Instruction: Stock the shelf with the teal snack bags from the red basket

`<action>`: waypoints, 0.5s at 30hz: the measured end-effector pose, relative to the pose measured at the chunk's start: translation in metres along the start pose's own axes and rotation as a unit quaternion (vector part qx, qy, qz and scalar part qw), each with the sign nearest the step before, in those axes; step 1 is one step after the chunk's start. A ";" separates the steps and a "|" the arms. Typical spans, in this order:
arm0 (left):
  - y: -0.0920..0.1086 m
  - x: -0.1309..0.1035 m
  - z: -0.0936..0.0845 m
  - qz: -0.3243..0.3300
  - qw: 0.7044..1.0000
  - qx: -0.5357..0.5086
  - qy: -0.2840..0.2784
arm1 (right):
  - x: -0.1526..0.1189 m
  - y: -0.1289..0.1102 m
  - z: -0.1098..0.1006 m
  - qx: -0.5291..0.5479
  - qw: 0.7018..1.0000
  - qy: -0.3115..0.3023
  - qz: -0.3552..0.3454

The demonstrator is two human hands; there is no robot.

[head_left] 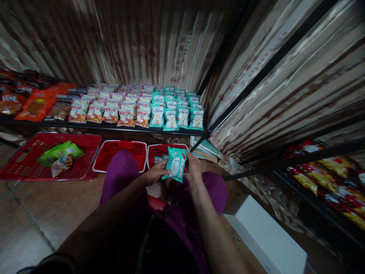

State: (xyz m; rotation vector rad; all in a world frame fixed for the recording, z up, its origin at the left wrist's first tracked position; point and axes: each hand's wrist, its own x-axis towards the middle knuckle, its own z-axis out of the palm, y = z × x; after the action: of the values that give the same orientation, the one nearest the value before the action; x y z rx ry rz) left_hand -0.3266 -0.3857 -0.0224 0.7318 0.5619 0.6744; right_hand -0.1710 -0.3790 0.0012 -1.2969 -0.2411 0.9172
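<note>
A teal snack bag (176, 163) is held up between my two hands, its printed back towards me. My left hand (155, 173) grips its lower left edge with thumb and fingers. On the other side my right hand (194, 165) holds the bag's right edge, fingers partly hidden behind it. Just beyond the bag is a small red basket (151, 148) with teal bags inside, partly covered by my hands. Matching teal bags (171, 118) stand in rows at the right end of the low black shelf (128, 128).
White-and-orange snack bags (111, 110) and orange packets (35, 104) fill the shelf leftwards. A second small red basket (121, 146) and a larger one (17, 163) with green packets stand below. At right are a white box (270, 232), a black frame bar (256, 76) and red-yellow bags (330, 167).
</note>
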 end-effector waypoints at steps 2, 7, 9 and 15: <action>0.006 0.001 0.000 0.003 1.000 0.016 0.015 | -0.001 -0.001 0.001 -0.004 1.000 0.009 -0.016; 0.022 0.015 0.001 0.093 0.983 0.024 0.155 | 0.000 0.003 0.000 -0.039 0.999 0.007 -0.035; 0.026 0.023 0.003 0.115 0.972 0.035 0.200 | 0.000 0.006 -0.001 -0.048 0.998 -0.001 -0.031; 0.025 0.035 0.006 0.132 0.952 0.062 0.269 | -0.003 0.010 -0.003 -0.079 0.996 -0.021 -0.027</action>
State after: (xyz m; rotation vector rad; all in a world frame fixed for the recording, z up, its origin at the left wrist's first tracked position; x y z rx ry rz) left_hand -0.3084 -0.3487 -0.0080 0.7473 1.0250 1.1097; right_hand -0.1756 -0.3830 -0.0078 -1.4112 -0.3867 0.8933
